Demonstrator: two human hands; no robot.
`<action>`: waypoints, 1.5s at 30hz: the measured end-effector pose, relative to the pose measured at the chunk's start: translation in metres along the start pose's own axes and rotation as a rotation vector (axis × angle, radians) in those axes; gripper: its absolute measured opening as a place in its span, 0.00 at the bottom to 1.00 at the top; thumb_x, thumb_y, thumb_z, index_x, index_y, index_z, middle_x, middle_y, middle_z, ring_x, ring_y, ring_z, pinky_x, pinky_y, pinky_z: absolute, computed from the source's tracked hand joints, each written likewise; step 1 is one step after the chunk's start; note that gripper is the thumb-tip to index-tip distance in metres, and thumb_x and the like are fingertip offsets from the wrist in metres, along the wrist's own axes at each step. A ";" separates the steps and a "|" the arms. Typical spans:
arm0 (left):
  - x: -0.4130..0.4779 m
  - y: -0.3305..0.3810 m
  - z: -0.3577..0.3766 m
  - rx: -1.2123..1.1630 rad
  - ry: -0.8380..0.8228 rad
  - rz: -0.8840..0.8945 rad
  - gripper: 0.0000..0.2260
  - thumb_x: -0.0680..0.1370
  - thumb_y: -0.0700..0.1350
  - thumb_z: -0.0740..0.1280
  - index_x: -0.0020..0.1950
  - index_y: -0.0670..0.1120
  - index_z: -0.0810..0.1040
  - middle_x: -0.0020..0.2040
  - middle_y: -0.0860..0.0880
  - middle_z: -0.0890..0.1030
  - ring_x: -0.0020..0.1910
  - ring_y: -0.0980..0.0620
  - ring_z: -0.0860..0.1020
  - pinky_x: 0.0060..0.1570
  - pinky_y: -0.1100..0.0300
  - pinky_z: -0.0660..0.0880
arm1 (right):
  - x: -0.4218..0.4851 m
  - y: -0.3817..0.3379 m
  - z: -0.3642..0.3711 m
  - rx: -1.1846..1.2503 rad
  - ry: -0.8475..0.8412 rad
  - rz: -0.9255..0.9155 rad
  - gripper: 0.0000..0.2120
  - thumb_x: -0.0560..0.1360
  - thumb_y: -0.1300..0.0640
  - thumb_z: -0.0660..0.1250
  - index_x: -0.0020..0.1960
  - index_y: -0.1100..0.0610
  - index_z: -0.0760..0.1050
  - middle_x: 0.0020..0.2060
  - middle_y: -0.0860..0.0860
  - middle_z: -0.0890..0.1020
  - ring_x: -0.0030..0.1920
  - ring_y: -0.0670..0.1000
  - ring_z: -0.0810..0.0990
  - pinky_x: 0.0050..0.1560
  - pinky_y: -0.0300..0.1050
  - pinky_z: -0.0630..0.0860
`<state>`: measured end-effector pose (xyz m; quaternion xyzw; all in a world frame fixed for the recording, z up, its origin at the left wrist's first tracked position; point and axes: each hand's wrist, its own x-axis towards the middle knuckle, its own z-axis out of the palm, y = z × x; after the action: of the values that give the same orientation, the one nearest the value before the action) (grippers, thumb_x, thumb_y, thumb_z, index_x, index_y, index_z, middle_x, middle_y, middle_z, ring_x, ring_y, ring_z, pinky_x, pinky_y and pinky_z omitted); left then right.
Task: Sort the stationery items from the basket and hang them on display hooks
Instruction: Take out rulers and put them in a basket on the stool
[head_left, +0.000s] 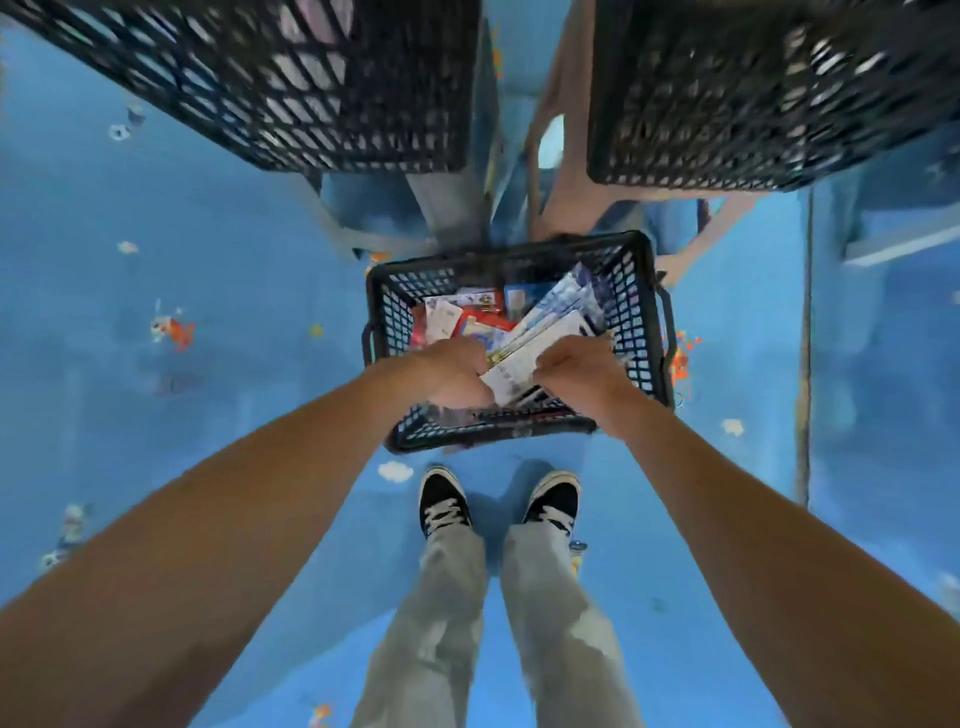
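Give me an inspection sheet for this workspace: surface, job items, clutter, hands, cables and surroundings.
Surface: blue floor with small cartoon decals.
Job's things: black basket on the floor, holding mixed packs; no hooks in view.
Clutter: nothing seen.
Hands: left hand and right hand both inside the basket, gripping white packs.
Cables: dark line down the floor at right; cannot tell if it is a cable.
Surroundings: two bigger black crates beyond the basket; the person's shoes on its near side.
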<state>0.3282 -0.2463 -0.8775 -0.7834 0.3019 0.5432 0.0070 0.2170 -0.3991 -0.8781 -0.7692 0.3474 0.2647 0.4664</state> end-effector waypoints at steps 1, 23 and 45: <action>0.019 -0.004 0.010 0.005 0.024 0.014 0.10 0.77 0.46 0.69 0.46 0.39 0.77 0.43 0.43 0.77 0.44 0.42 0.78 0.41 0.52 0.73 | 0.013 0.010 0.006 -0.059 -0.016 -0.003 0.12 0.74 0.65 0.67 0.32 0.59 0.75 0.33 0.52 0.78 0.37 0.52 0.76 0.37 0.42 0.69; 0.355 -0.032 0.027 0.080 0.392 0.210 0.10 0.75 0.50 0.75 0.42 0.48 0.76 0.42 0.50 0.79 0.42 0.49 0.78 0.36 0.58 0.72 | 0.311 0.098 0.016 -1.069 0.040 -0.288 0.28 0.57 0.57 0.68 0.56 0.43 0.78 0.46 0.50 0.84 0.44 0.52 0.82 0.48 0.47 0.81; 0.303 -0.070 0.049 -0.648 0.402 0.304 0.10 0.81 0.42 0.71 0.60 0.44 0.76 0.57 0.47 0.81 0.58 0.50 0.80 0.58 0.58 0.77 | 0.261 0.085 0.015 -0.756 0.565 -0.929 0.21 0.76 0.52 0.70 0.66 0.53 0.68 0.60 0.53 0.70 0.46 0.61 0.77 0.46 0.57 0.77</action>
<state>0.3890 -0.3129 -1.1790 -0.7821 0.2228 0.4410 -0.3797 0.3107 -0.4880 -1.1209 -0.9896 -0.0283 -0.0721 0.1209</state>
